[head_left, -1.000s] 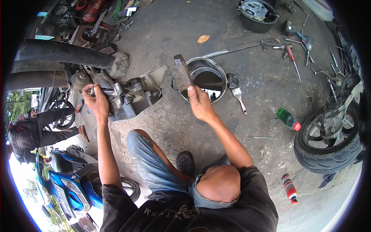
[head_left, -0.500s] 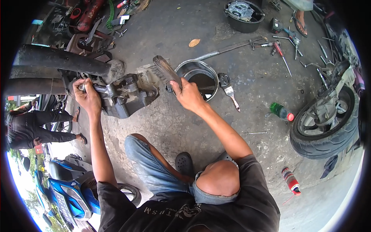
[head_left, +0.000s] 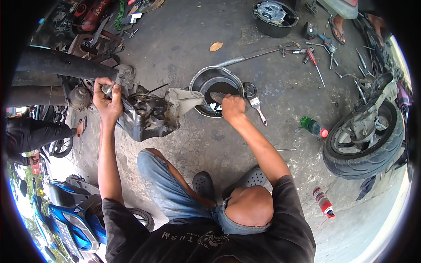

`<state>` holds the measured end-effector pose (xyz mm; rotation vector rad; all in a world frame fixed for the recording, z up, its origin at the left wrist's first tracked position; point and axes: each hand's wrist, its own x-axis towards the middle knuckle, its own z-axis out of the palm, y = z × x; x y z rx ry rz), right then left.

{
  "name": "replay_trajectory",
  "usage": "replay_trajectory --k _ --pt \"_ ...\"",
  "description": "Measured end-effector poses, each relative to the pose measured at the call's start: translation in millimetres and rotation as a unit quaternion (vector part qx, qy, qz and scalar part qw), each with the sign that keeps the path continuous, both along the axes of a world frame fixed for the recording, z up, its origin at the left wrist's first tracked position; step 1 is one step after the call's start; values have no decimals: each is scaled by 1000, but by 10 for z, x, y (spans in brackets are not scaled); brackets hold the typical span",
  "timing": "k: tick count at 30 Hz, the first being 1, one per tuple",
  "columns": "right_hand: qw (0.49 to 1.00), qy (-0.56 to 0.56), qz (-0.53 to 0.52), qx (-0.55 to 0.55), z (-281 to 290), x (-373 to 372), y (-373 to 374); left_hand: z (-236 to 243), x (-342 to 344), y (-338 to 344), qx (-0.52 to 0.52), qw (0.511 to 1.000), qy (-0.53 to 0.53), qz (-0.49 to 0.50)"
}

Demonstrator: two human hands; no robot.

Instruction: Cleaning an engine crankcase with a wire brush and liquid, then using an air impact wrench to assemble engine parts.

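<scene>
My left hand (head_left: 107, 101) is closed round one end of a greasy motorcycle engine part (head_left: 149, 116), which I hold up and tilted off the floor. Its dark, dirty side shows, and a pale grey metal arm (head_left: 186, 100) juts from it toward the basin. My right hand (head_left: 233, 106) grips a wooden-handled wire brush (head_left: 216, 96) inside the round dark basin (head_left: 203, 74). Dark liquid lies in that basin. The bristles are out of sight. Against the basin's right side rests a paintbrush (head_left: 258, 109) with a white ferrule.
Tools, among them a red-handled screwdriver (head_left: 316, 65), lie at the far right. A wheel (head_left: 364, 144), green bottle (head_left: 311, 125) and spray can (head_left: 323, 202) are to the right. Thick dark pipes (head_left: 66, 65) run at left. Another person's feet (head_left: 337, 30) show at the far right.
The engine part has been turned over, so a greasier side shows. My right hand has moved the wire brush away from the part, right and down into the basin.
</scene>
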<state>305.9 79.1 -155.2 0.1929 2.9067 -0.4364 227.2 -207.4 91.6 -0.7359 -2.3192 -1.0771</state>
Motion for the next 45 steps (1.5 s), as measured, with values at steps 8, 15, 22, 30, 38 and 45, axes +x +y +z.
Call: replay_trajectory --k 8,15,22,30,38,45 --pt "993 -22 94 65 22 -101 74 195 -3 312 -35 992 -113 51" --pt "977 -98 -117 -152 1047 1010 436 1147 -191 229 -75 971 -206 100" --pt "940 -120 -197 -250 2761 2107 48 2565 -479 151 -39 926 -327 186" --pt "787 -130 -228 -559 5324 399 -2041 3352 -1297 -123 89 894 -296 325" --pt "807 106 -316 -487 5943 -1516 -3062 3631 -2268 -511 155 861 -319 365" --pt "712 18 -405 -573 5660 -2664 -2997 3729 -3120 -754 132 877 -315 338"
